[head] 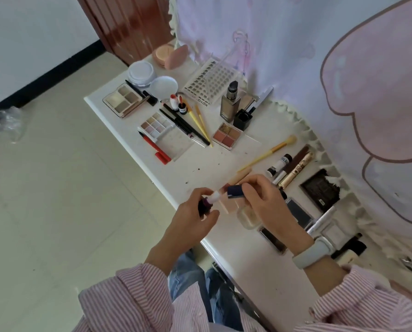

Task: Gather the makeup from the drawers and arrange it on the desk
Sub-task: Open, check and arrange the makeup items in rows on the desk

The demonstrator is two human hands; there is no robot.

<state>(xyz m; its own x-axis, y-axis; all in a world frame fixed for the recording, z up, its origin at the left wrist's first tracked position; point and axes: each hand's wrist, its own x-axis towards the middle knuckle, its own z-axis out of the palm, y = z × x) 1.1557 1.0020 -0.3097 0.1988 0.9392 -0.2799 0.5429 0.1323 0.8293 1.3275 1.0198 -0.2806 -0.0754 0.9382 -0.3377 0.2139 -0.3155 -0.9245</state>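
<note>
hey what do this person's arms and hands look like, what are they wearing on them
Both hands, left hand and right hand, are bare, with no gloves. Both arms wear long shirt sleeves with thin pink and white stripes, pushed back from the wrists. The right wrist carries a pale grey-blue watch band. No rings are visible.

Both hands [195, 212] [267, 202] raised, fingers [248, 188] curled.

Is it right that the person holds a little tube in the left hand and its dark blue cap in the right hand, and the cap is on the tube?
Not quite. The head view shows the cap is off the tube, with a gap between them. The left hand does hold the tube, and the right hand does hold the dark blue cap.
</note>
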